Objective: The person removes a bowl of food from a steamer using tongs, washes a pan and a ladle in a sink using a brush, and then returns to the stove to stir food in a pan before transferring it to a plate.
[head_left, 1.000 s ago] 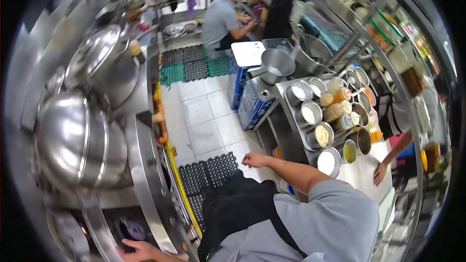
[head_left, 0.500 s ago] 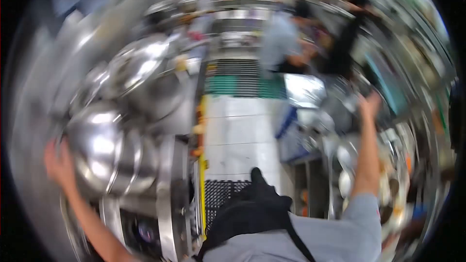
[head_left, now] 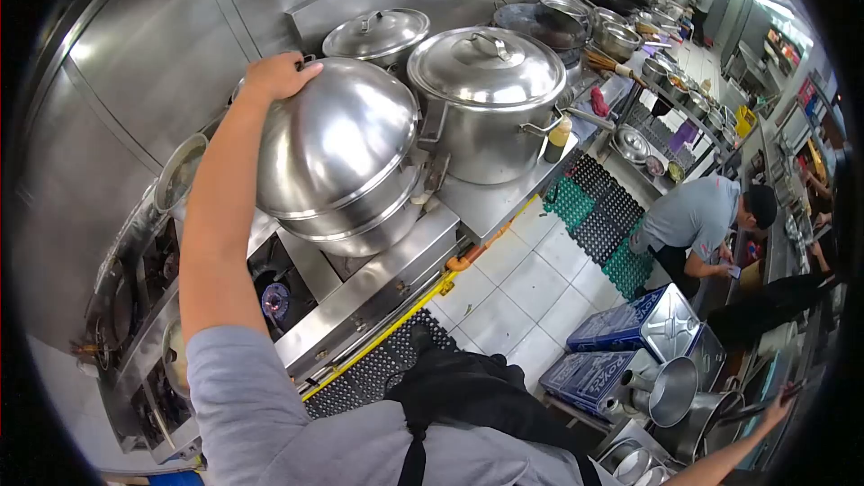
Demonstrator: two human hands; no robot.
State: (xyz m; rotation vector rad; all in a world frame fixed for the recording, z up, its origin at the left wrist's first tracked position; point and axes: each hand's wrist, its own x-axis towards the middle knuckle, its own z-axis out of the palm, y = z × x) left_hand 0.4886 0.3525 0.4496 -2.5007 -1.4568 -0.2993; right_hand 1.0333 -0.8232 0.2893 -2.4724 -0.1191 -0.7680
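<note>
My left hand is closed over the handle at the top of a large domed steel lid. That lid sits tilted toward me on a steamer pot on the stove. Far to the lower right, my right hand is small and near the handle of a dark pan; its fingers are too small to make out. Right of the domed lid stands a tall lidded stockpot. A lit gas burner shows in front of the steamer.
Behind are another lidded pot and a wok. Blue tins and a steel pot stand at lower right. A co-worker in grey bends over the right counter. A yellow-edged gutter rail borders the stove.
The view has swung toward the stove and sharpened. My left hand, earlier beside the domed lid with fingers spread, is now on its handle. My right hand sits lower in view.
</note>
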